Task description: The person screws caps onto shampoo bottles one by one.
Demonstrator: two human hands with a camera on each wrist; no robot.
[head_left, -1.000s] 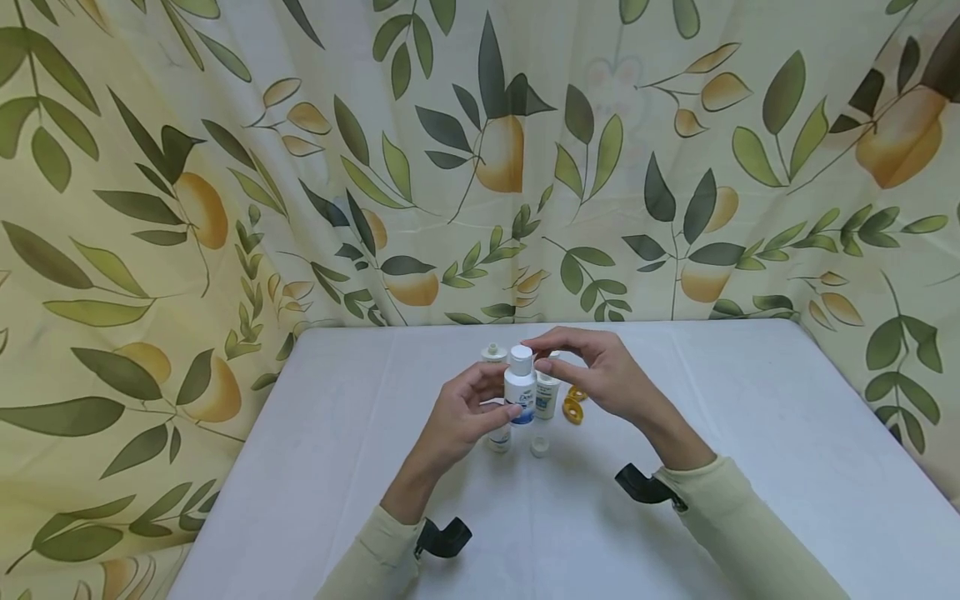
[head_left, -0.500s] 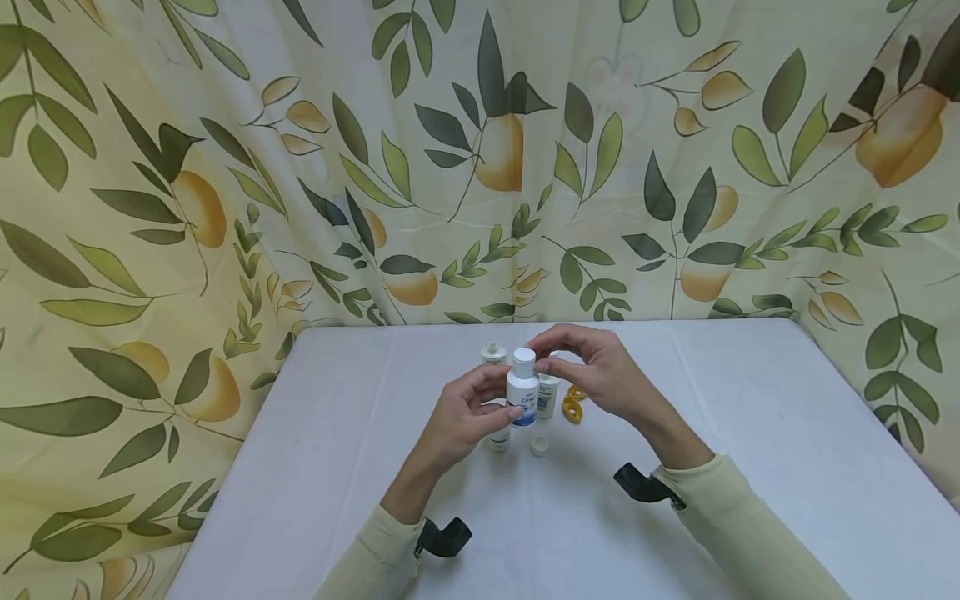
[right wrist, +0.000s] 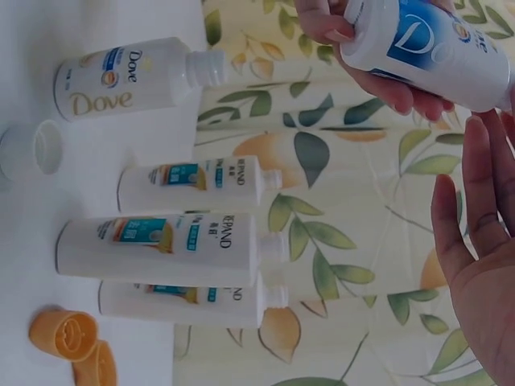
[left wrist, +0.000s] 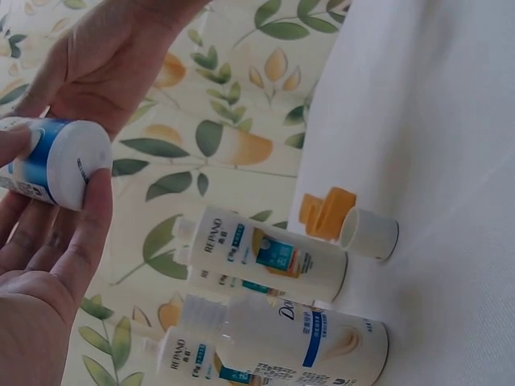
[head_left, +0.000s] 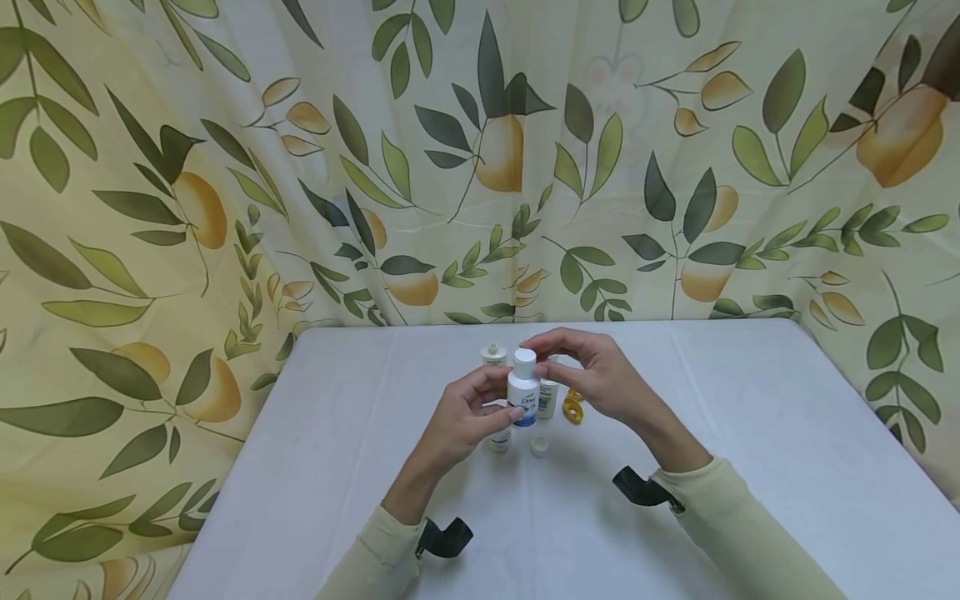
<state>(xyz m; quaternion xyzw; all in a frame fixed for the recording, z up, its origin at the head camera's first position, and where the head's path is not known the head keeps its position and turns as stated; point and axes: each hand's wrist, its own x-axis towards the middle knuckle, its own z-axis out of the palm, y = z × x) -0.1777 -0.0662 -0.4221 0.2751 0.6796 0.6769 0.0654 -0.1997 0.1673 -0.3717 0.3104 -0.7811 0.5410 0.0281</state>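
My left hand (head_left: 459,417) holds a small white Dove bottle (head_left: 522,392) with a blue lower label, raised off the table. Thumb and fingers wrap its body, seen from the base end in the left wrist view (left wrist: 76,165). On top sits a white cap (head_left: 525,357). My right hand (head_left: 600,371) comes in from the right, its thumb and index finger pinching at this cap. The cap lies outside the right wrist view, where the bottle's label (right wrist: 426,36) shows. Below stands a second Dove bottle (right wrist: 133,76), its threaded neck uncovered.
Three white REPAND bottles (right wrist: 161,245) stand close together behind the held bottle, their narrow necks bare. Two orange flip caps (head_left: 572,408) lie right of them. A loose white cap (head_left: 539,447) rests on the white-covered table (head_left: 337,467). A patterned curtain (head_left: 465,250) hangs behind.
The held bottle has shifted slightly to the right and down. My right hand's fingers have turned a little and moved slightly left around the cap. The things on the table stay put.
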